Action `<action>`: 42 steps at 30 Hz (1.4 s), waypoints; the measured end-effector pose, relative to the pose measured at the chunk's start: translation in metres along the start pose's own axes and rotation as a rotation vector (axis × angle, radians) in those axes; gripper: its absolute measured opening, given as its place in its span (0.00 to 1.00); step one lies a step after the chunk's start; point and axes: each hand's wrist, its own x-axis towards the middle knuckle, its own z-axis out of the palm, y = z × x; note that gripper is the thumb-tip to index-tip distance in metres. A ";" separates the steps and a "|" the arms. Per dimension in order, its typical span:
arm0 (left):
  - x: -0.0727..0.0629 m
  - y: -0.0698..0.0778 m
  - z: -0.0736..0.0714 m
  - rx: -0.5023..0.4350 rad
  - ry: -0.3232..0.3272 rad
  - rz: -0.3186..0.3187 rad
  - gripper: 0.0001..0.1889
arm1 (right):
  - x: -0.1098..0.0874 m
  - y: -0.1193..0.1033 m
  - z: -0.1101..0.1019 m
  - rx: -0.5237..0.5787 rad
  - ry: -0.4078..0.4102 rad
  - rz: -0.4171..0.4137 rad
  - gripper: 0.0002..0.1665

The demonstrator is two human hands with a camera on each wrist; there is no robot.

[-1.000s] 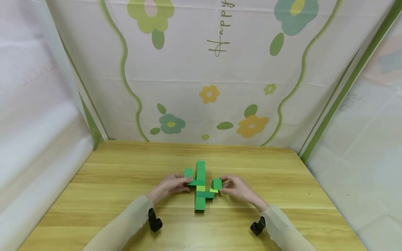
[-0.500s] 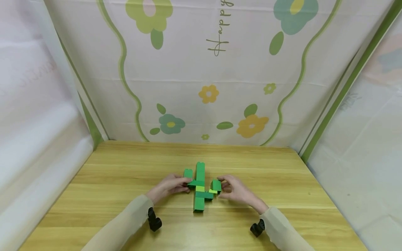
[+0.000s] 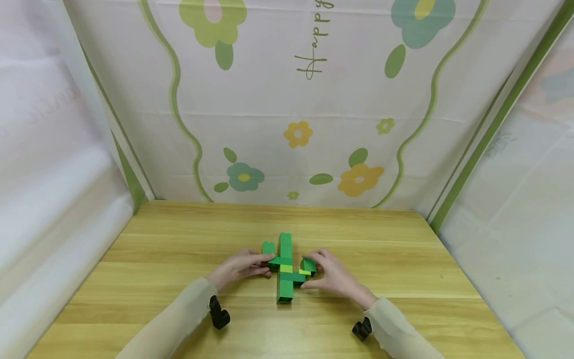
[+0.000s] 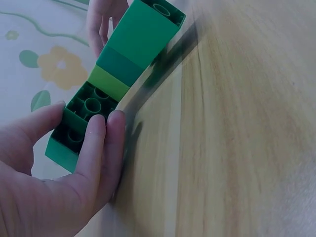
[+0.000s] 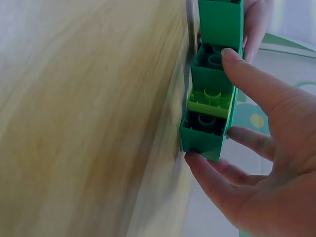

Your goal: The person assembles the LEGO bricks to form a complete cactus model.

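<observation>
A cactus-shaped model of green toy building bricks (image 3: 285, 289) is at the middle of the table, its studded end away from me and hollow undersides towards me. I cannot tell whether it touches the wood. My left hand (image 3: 239, 264) pinches its left branch (image 3: 268, 247), thumb on one side and fingers across the hollow bricks in the left wrist view. My right hand (image 3: 334, 276) holds the right branch (image 5: 202, 136): the thumb lies on the side brick (image 5: 210, 71), and fingertips touch the outermost brick. A lime brick (image 3: 286, 268) shows in the trunk, another lime piece (image 5: 210, 101) in the right branch.
The wooden table (image 3: 202, 224) extends around the model. White cloth with printed flowers (image 3: 298, 133) rises behind it, and cloth walls (image 3: 515, 239) flank both sides. A black wrist camera (image 3: 219, 314) sits on the left cuff, another camera (image 3: 362, 329) on the right.
My right hand has shifted left, and its thumb has come from beside the right branch to the side brick. The model has shifted only slightly; my left hand keeps its pinch.
</observation>
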 end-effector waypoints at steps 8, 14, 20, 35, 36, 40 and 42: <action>0.002 0.004 0.001 -0.031 0.035 -0.056 0.24 | -0.001 -0.002 0.002 -0.024 0.006 -0.011 0.35; 0.004 0.004 -0.002 0.052 0.056 -0.082 0.31 | -0.002 -0.003 0.003 -0.013 0.009 -0.014 0.25; 0.005 0.006 -0.004 0.255 0.064 -0.073 0.37 | -0.001 -0.002 0.005 -0.009 0.016 -0.033 0.19; -0.007 0.015 0.015 0.894 0.308 0.237 0.21 | -0.001 -0.004 0.005 -0.080 0.012 -0.019 0.19; -0.006 0.014 0.015 0.900 0.310 0.249 0.21 | -0.001 -0.005 0.005 -0.078 0.010 -0.015 0.19; -0.005 0.012 0.015 0.902 0.324 0.260 0.22 | 0.000 -0.005 0.005 -0.078 0.003 -0.008 0.20; -0.004 0.012 0.014 0.901 0.325 0.257 0.22 | 0.000 -0.004 0.005 -0.086 -0.003 -0.013 0.21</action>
